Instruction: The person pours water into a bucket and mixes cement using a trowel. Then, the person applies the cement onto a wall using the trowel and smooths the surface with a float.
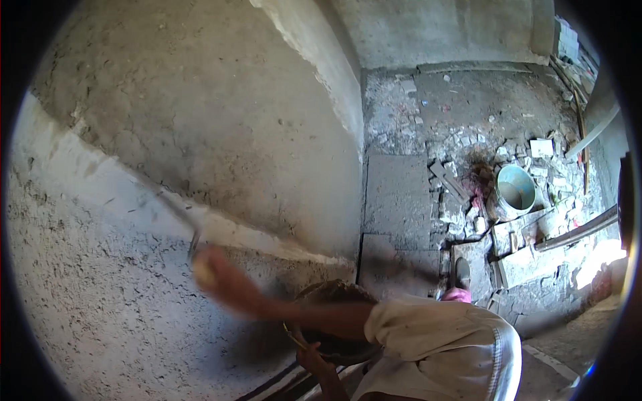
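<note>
Two hands at plaster work against a rough wall.

Right hand [212, 273], blurred, fisted round a trowel [179, 220] handle; thin blade slanting up-left from the fist, long axis running along the pale ledge [100, 180] of the wall [200, 100], whether touching it unclear through blur. Left hand [309, 357] low and near the body, fingers curled on the rim of a dark pan [338, 321] held under the right forearm. Pan down-right of the trowel, nearer the left hand. Farther right: rubble-strewn floor [401, 194], metal bucket [515, 190].
</note>
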Motion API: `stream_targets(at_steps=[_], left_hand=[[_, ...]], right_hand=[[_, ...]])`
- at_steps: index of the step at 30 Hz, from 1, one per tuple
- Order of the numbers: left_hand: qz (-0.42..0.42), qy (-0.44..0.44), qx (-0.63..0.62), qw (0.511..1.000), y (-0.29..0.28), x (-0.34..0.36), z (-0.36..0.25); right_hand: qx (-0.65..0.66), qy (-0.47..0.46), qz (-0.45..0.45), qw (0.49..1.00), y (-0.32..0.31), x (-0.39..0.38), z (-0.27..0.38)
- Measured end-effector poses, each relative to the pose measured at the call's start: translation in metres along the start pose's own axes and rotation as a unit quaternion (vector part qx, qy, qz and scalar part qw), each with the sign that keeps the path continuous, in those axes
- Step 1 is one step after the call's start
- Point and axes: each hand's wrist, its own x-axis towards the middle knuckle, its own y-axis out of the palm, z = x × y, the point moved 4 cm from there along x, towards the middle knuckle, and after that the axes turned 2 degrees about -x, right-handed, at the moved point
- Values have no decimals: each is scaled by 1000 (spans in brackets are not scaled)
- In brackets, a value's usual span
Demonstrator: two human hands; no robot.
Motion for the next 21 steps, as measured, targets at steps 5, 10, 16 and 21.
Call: stream_targets(at_steps=[5,10,16,21], left_hand=[[64,172,83,979,2,-3,-33],[-51,-299,-166,938,18,9,-10],[13,-209,-112,971,56,25,-86],[69,-201,-129,969,76,18,-100]], right_hand=[[-22,67,242,968,-47,-129,54],[-380,227,354,824,-190,-219,-39],[-625,244,223,707,-248,-225,-63],[-474,392,357,703,-263,-244,-110]])
